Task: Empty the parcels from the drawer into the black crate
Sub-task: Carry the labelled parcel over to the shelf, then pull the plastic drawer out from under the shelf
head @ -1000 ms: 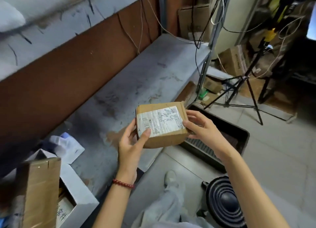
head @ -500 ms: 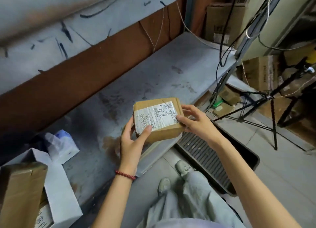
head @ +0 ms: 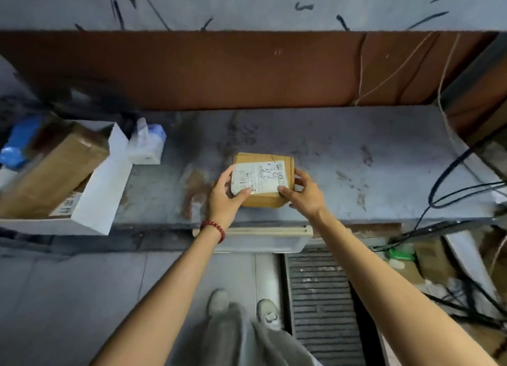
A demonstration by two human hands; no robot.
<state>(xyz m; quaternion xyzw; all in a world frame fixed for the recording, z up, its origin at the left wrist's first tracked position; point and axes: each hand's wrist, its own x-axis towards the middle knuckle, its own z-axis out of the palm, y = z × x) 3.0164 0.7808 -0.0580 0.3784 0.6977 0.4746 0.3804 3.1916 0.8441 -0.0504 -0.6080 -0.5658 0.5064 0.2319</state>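
A small brown cardboard parcel point(head: 263, 179) with a white shipping label is held over the grey shelf point(head: 356, 157), about level with its front half. My left hand point(head: 223, 198) grips its left side, thumb on the label. My right hand point(head: 304, 193) grips its right side, thumb on the lower right corner. The black crate point(head: 321, 297) with a ribbed floor stands on the ground below and right of my hands, partly hidden by my right forearm. A white box point(head: 101, 179) at the left holds a long brown parcel point(head: 52, 171).
A white and blue plastic bag point(head: 146, 143) lies behind the white box. Black cables point(head: 450, 179) hang over the shelf's right end. A pale tray point(head: 263, 238) sticks out under the shelf edge. Boxes and clutter fill the floor at the right. My feet point(head: 241, 305) stand left of the crate.
My view has swung left to face the shelf squarely. Both hands have carried the parcel from above the crate's edge to over the shelf, still gripping it.
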